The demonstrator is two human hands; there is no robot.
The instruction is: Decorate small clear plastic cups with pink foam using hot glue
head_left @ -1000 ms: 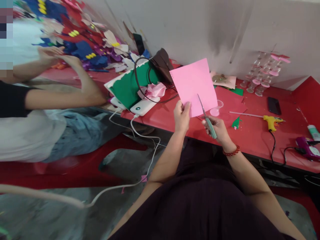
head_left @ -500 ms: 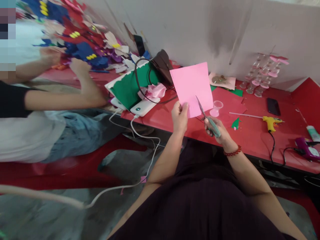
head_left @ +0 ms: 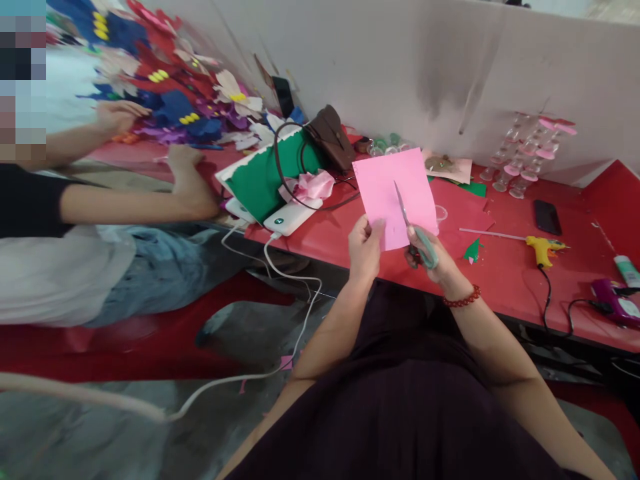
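A pink sheet of paper [head_left: 400, 173] is pinched at its lower left edge by my left hand [head_left: 365, 250], thumb in front. My right hand [head_left: 433, 257] is wrapped round the green handles of a pair of scissors [head_left: 427, 248]. The blades point up and away, lying across the front of the sheet. Whether they touch the paper I cannot tell. A clear plastic cup-like piece [head_left: 441, 213] stands behind the sheet's right edge, partly hidden.
On the red table [head_left: 505, 280] are a yellow glue gun [head_left: 543, 250], a phone [head_left: 547, 217], stacked clear plastic pieces [head_left: 525, 153], a brown bag [head_left: 333, 137] and white power banks [head_left: 293, 217]. At left a co-worker's arm [head_left: 135, 203] rests near paper flowers [head_left: 170, 100].
The pink sheet has come lower and a little to the right, now covering part of the clear cup-like piece. My right hand with the scissors has shifted slightly left and up.
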